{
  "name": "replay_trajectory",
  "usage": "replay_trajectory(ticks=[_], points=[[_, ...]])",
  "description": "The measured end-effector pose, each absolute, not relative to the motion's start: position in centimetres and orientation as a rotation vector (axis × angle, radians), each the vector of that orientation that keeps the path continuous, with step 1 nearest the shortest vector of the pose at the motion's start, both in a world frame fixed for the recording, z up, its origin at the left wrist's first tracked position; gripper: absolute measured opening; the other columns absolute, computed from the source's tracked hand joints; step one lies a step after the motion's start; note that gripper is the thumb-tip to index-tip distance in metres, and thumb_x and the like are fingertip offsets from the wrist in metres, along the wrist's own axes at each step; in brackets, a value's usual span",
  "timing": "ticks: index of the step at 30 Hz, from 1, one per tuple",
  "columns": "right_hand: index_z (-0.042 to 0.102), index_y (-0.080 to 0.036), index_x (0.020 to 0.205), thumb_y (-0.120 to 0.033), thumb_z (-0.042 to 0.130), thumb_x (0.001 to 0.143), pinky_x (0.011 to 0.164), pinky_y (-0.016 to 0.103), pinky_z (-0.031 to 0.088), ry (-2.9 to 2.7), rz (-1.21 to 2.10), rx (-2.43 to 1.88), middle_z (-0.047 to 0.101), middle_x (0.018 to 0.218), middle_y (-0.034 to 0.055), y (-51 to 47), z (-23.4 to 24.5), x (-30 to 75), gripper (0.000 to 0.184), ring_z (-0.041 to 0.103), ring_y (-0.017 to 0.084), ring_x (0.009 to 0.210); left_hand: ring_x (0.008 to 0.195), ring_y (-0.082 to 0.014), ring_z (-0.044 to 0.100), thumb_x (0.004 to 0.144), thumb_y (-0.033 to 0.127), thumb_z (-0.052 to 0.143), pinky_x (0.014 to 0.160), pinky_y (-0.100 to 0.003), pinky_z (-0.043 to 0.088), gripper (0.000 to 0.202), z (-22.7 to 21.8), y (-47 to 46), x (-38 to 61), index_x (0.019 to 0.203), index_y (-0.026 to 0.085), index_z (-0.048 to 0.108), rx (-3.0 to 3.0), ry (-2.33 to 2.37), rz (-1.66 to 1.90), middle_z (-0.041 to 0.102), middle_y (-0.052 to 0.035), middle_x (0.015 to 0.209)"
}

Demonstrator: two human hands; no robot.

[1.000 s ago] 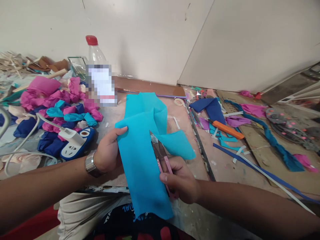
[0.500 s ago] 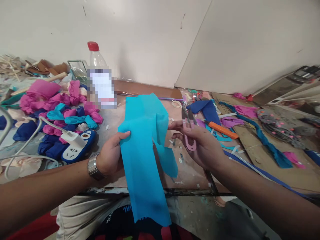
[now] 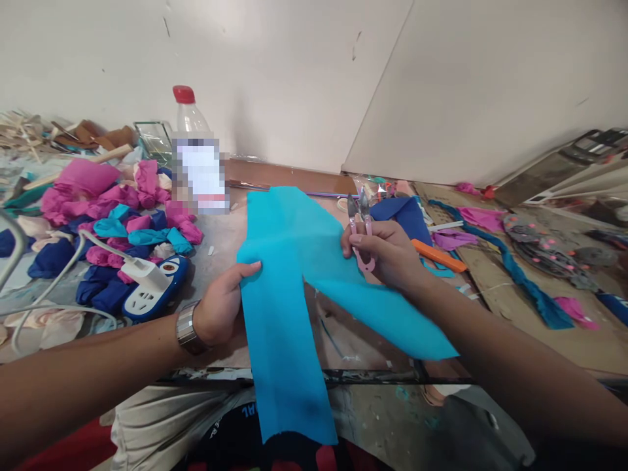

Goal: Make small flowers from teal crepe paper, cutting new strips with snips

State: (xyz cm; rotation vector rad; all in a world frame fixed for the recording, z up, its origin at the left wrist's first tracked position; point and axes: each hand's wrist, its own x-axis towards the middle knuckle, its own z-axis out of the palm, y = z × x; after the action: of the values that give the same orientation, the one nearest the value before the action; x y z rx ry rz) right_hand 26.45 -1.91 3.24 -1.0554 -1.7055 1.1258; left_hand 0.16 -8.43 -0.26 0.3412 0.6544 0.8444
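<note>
A long turquoise strip (image 3: 289, 340) of thin crepe paper or cloth hangs in front of me, folded at the top, with a second flap spread out to the right. My left hand (image 3: 223, 301) grips its left edge, thumb on top and the other fingers hidden behind. In my right hand (image 3: 387, 252) is a pair of pink thread snips (image 3: 362, 235), blades pointing up and away from me. The right fingertips also meet the strip's right part; whether they pinch it is hard to see. The strip's lower end hangs past the table edge.
Crumpled pink and blue pieces (image 3: 105, 196) lie at left, near a power strip (image 3: 157, 284) with a charger. Behind stand a phone (image 3: 201, 173) and a red-capped bottle (image 3: 184, 95). An orange cutter (image 3: 438, 255) and scraps lie at right beside cardboard (image 3: 515, 288).
The strip's right flap has swung out to the right and opened wider. My right hand has come against the strip, and the snips have turned, showing their two blades apart. My left hand barely moved.
</note>
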Motion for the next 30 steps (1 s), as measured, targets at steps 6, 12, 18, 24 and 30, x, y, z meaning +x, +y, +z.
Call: replay_trajectory(ticks=[6, 12, 18, 24, 30], points=[[0.064, -0.019, 0.051, -0.038, 0.077, 0.079, 0.056, 0.03, 0.042, -1.661, 1.026, -1.084, 0.062, 0.059, 0.0034, -1.3, 4.2, 27.8, 0.036, 0.055, 0.015, 0.059, 0.101, -0.0365, 0.076, 0.094, 0.033, 0.058, 0.094, -0.051, 0.061, 0.046, -0.7, -8.4, 0.2, 0.129, 0.006, 0.069, 0.325, 0.696, 0.805, 0.077, -0.0206, 0.117], [0.053, -0.021, 0.051, -0.022, 0.086, 0.072, 0.043, 0.024, 0.032, -1.438, 1.102, -0.993, 0.053, 0.054, -0.0015, -5.0, 6.5, 28.4, 0.039, 0.048, 0.01, 0.049, 0.098, -0.0356, 0.077, 0.095, 0.037, 0.057, 0.09, -0.05, 0.062, 0.044, -1.2, -8.5, 0.2, 0.124, 0.009, 0.073, 0.313, 0.623, 0.711, 0.078, -0.0199, 0.112], [0.051, -0.023, 0.074, -0.028, 0.083, 0.075, 0.033, 0.018, 0.022, -0.935, 1.982, -1.048, 0.051, 0.056, -0.0071, -14.5, 3.3, 25.5, 0.032, 0.036, 0.005, 0.036, 0.107, -0.035, 0.075, 0.094, 0.034, 0.06, 0.1, -0.049, 0.059, 0.042, -1.5, -8.4, 0.3, 0.125, 0.01, 0.073, 0.36, 0.668, 0.76, 0.077, -0.0175, 0.119], [0.058, -0.023, 0.119, -0.033, 0.079, 0.074, 0.041, 0.017, 0.024, -0.664, 2.239, -1.01, 0.05, 0.059, -0.0095, -21.2, -2.1, 22.7, 0.051, 0.035, 0.005, 0.041, 0.107, -0.0389, 0.074, 0.093, 0.042, 0.053, 0.098, -0.053, 0.058, 0.049, -0.8, -8.4, 0.2, 0.12, 0.006, 0.073, 0.341, 0.547, 0.694, 0.076, -0.0214, 0.119], [0.058, -0.027, 0.124, -0.046, 0.061, 0.099, 0.056, 0.022, 0.034, -1.092, 1.868, -1.082, 0.045, 0.071, -0.0056, -18.7, -1.3, 23.8, 0.032, 0.036, 0.009, 0.058, 0.118, -0.0422, 0.069, 0.093, 0.047, 0.049, 0.103, -0.057, 0.054, 0.058, -0.2, -8.0, 0.0, 0.13, 0.007, 0.066, 0.338, 0.498, 0.772, 0.073, -0.0208, 0.126]])
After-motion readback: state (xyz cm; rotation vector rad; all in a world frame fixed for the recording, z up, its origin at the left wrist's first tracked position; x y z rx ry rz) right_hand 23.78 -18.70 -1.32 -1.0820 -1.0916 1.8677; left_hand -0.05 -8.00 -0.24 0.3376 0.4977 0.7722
